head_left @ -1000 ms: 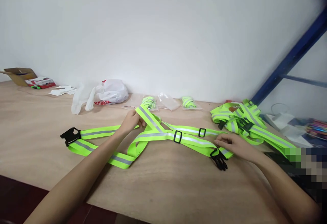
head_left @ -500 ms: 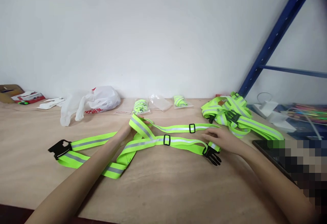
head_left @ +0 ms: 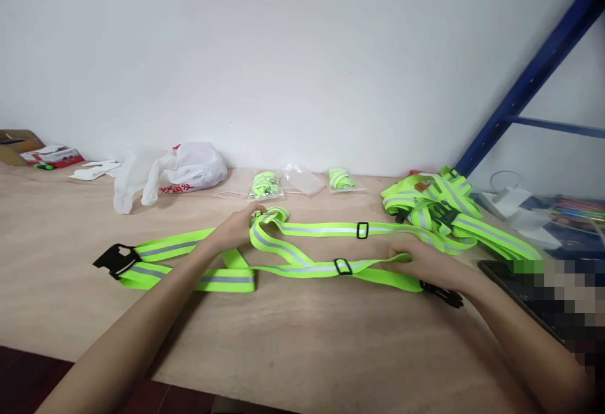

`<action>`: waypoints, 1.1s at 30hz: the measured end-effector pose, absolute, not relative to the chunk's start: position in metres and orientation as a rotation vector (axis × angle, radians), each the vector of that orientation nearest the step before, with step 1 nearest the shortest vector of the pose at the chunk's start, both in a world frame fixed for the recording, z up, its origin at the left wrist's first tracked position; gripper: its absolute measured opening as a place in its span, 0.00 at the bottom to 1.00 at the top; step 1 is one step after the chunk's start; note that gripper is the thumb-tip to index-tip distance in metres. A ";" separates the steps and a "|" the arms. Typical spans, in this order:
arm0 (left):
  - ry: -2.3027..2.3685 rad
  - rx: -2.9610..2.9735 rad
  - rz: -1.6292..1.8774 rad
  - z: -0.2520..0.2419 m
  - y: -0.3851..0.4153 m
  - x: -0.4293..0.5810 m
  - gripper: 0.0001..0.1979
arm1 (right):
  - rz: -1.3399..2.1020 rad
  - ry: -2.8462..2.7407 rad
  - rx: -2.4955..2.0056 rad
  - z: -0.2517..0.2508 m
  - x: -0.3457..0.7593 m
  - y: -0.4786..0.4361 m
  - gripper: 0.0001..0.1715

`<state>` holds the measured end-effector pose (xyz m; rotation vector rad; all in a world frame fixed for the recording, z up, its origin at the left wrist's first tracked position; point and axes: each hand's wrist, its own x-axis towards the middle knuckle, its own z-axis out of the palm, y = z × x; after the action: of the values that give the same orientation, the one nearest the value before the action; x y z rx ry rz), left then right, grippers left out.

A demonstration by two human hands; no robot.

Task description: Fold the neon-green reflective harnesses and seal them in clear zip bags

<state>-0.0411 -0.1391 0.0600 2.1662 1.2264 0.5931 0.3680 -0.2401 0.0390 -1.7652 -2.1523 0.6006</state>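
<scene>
A neon-yellow reflective strap harness (head_left: 302,256) lies spread across the wooden table (head_left: 293,338). My left hand (head_left: 236,230) is closed on the strap's folded middle, where the bands cross. My right hand (head_left: 425,269) pinches the strap's right end, just beside a black buckle prong (head_left: 447,295) that pokes out under the fingers. A second black buckle (head_left: 116,259) caps the strap's far left end. Two black slide adjusters (head_left: 362,230) sit on the bands between my hands.
A heap of the same yellow straps (head_left: 435,209) lies at the right rear. Along the wall sit a white plastic bag (head_left: 174,174), small clear packets with folded straps (head_left: 265,185), and a cardboard box (head_left: 16,144). A blue shelf post (head_left: 534,74) rises at right.
My right hand has drawn the right end of the strap outward and toward me, stretching the bands flatter. My left hand has shifted slightly on the crossing, which is now looser and wider.
</scene>
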 end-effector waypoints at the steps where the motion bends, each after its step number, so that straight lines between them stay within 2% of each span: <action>1: 1.195 2.179 0.552 0.060 -0.138 -0.044 0.29 | 0.594 -2.140 -1.796 0.039 0.375 -0.238 0.30; 5: 0.968 2.110 0.465 0.065 -0.137 -0.053 0.37 | 0.657 -2.086 -1.999 0.039 0.399 -0.236 0.28; 9: 0.835 2.056 0.463 0.074 -0.138 -0.059 0.40 | 0.831 -2.070 -1.871 0.047 0.399 -0.242 0.23; 13: 0.826 2.072 0.457 0.080 -0.139 -0.062 0.42 | 0.986 -2.038 -1.717 0.052 0.384 -0.247 0.33; 16: 0.874 2.045 0.398 0.080 -0.138 -0.065 0.42 | 0.860 -2.048 -1.739 0.049 0.378 -0.245 0.35; 19: 0.972 2.023 0.394 0.081 -0.134 -0.074 0.39 | 0.686 -2.059 -1.756 0.045 0.376 -0.242 0.34; 22: 1.137 2.062 0.373 0.092 -0.134 -0.086 0.36 | 0.479 -2.086 -1.696 0.041 0.370 -0.240 0.29; 27: 1.326 2.301 0.567 0.108 -0.176 -0.082 0.19 | 0.174 -2.181 -1.469 0.034 0.333 -0.245 0.20; 29: 1.261 2.413 0.561 0.098 -0.204 -0.070 0.17 | 0.149 -2.295 -1.352 0.029 0.312 -0.249 0.18; 33: 1.195 2.480 0.321 0.067 -0.250 -0.053 0.16 | 0.032 -2.517 -1.075 0.017 0.281 -0.253 0.19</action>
<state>-0.0529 -0.2503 0.0674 2.4799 1.1948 0.3205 0.2805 -0.2534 0.0169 -1.0754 -2.5166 0.0321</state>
